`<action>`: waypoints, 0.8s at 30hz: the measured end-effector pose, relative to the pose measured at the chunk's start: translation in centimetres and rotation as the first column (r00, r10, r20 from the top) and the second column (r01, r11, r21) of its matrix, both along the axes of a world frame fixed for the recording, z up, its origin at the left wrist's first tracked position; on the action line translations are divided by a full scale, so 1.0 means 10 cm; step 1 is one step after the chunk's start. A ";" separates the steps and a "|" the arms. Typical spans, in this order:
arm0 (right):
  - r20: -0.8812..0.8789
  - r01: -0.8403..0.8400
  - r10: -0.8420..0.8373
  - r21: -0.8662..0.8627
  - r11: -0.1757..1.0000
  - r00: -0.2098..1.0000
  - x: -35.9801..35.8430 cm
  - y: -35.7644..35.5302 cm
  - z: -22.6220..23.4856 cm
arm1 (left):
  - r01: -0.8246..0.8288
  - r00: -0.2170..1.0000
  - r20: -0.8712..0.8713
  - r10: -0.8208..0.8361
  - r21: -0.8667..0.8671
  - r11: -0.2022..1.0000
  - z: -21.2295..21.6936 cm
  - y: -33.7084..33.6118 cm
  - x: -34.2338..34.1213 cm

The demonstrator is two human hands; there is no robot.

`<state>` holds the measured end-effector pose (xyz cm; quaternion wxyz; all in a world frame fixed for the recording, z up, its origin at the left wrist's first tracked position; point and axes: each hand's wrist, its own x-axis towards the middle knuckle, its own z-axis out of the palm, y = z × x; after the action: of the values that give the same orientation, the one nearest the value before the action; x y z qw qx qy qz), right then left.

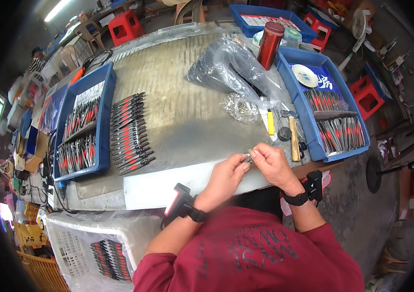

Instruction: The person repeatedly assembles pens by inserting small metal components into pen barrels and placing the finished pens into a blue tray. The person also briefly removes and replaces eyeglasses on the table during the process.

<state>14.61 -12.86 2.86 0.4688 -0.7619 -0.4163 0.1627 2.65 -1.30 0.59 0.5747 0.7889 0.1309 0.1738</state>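
Dark-lettered maroon shirt [246, 248], left hand [227, 175] and right hand [271, 164] in pinch grip on small piece [249, 158]

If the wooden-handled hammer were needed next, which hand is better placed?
Probably the right hand: it is nearer the hammer, which lies to its right; the left hand is farther away. Both seem to pinch a small piece, hard to make out.

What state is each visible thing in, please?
Left grip, pinched shut on small piece
Right grip, likewise pinched
Red flask, upright, lidded
Left blue tray, uncovered, loaded
Right blue tray, uncovered, loaded
White crate, plastic-lined, loaded
Red-and-black pieces, lying in a row
Clear plastic bag, crumpled
Hammer, lying flat
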 end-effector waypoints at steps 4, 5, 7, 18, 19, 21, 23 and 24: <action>0.017 0.099 -0.101 0.089 0.991 0.995 0.00 0.07 -0.13 | -0.169 0.975 0.192 0.116 0.291 0.942 -0.01 -0.08 0.04; -0.028 0.151 -0.150 0.034 0.988 0.988 -0.01 0.08 -0.16 | -0.195 0.972 0.195 0.130 0.365 0.910 0.00 -0.08 0.05; -0.052 0.135 -0.130 0.101 0.986 0.990 -0.02 0.10 -0.19 | -0.197 0.976 0.176 0.126 0.479 0.855 0.01 -0.06 0.05; 0.240 0.289 -0.283 0.011 0.957 0.928 0.83 0.28 -0.09 | -0.081 0.995 0.010 0.102 0.682 0.727 -0.19 0.19 -0.04; 0.293 0.284 -0.293 0.074 0.956 0.910 0.93 0.34 -0.11 | -0.084 0.995 0.021 0.096 0.687 0.722 -0.21 0.19 -0.05; 0.360 0.280 -0.303 0.118 0.953 0.882 1.08 0.46 -0.20 | -0.081 0.996 0.029 0.084 0.699 0.711 -0.26 0.19 -0.06; 0.399 0.285 -0.299 0.097 0.954 0.867 1.20 0.56 -0.31 | -0.059 0.998 0.016 0.067 0.700 0.711 -0.29 0.17 -0.07; 0.415 0.309 -0.302 0.053 0.950 0.858 1.25 0.62 -0.38 | -0.059 0.998 0.020 0.063 0.702 0.710 -0.29 0.17 -0.07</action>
<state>27.08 -6.64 -0.91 0.3825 -0.8388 -0.3796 -0.0774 1.96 0.43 -2.32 0.2258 0.9437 0.0827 0.2271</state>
